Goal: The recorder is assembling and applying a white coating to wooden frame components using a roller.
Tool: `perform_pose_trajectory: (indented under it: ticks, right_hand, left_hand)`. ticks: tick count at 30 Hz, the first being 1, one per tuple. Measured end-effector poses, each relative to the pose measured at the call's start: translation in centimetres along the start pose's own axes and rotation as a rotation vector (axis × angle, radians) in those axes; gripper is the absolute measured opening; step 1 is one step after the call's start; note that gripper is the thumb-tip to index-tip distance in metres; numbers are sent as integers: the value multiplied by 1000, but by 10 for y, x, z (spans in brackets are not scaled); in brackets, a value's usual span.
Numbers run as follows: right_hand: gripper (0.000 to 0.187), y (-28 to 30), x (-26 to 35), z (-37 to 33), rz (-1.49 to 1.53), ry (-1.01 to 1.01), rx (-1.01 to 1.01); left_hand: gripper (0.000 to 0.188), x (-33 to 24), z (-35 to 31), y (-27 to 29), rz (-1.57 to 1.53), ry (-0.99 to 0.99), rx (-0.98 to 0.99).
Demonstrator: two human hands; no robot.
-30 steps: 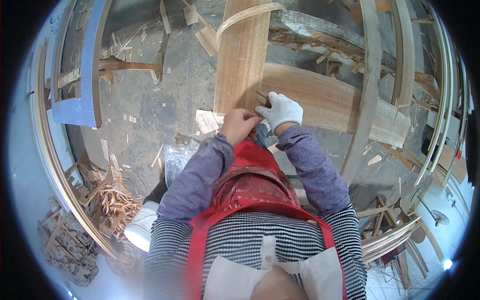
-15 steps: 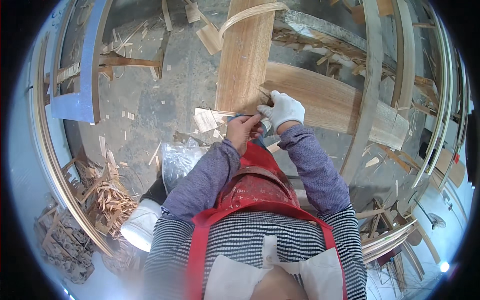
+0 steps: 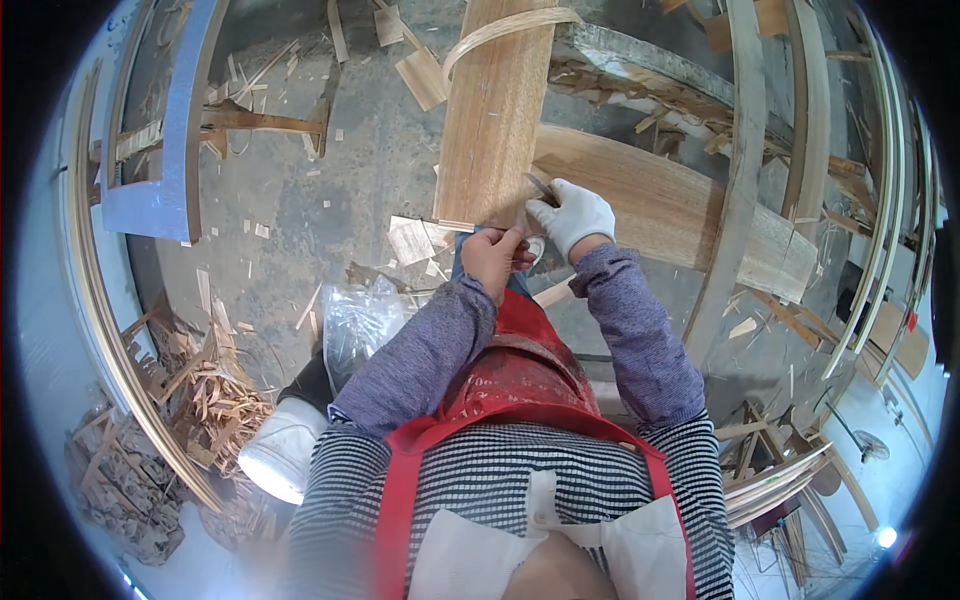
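A wide wooden board (image 3: 488,150) runs away from me, its near end close to my hands. My left hand (image 3: 492,258), bare, is at that end with thumb and forefinger pinched together; whatever is between them is too small to make out. In a white glove, my right hand (image 3: 576,216) grips a thin dark knife blade (image 3: 541,187) that sticks out toward the upper left over the board's right edge. Beneath the glove and to its right, a second wooden board (image 3: 650,195) reaches off to the right.
Veneer scraps (image 3: 412,238) lie on the concrete floor left of the board. A clear plastic bag (image 3: 362,318) and a white bucket (image 3: 284,450) stand by my left side. An upright timber (image 3: 738,170) crosses the right board. A curved wood strip (image 3: 505,32) arches over the far board.
My right hand has drawn slightly right, away from my left, and more of the blade shows. My left hand has shifted slightly right, still pinched.
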State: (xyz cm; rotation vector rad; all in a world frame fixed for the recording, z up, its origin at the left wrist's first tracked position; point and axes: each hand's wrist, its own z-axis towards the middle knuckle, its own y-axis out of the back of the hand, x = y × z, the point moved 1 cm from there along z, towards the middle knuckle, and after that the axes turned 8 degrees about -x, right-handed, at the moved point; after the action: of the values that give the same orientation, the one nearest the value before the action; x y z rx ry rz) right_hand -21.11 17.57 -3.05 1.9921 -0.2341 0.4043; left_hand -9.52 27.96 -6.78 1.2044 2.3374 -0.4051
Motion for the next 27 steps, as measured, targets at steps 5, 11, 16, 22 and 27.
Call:
perform_pose_trajectory:
  ticks: [5,11,16,22,27]
  right_hand:
    - [41,7,2,1,8,3,120]
    - [41,9,7,-2,-56,21,130]
    - [42,4,13,-5,-91,-10,49]
    - [41,8,10,-3,-76,-30,53]
    - [41,8,5,0,15,-30,64]
  left_hand:
    - [28,-2,-3,-2,-40,6,-9]
    - [25,0,-1,-1,-53,40,14]
    - [27,10,3,1,-95,28,21]
    - [28,17,2,-1,-169,5,47]
    - [28,17,2,-1,-172,-4,56]
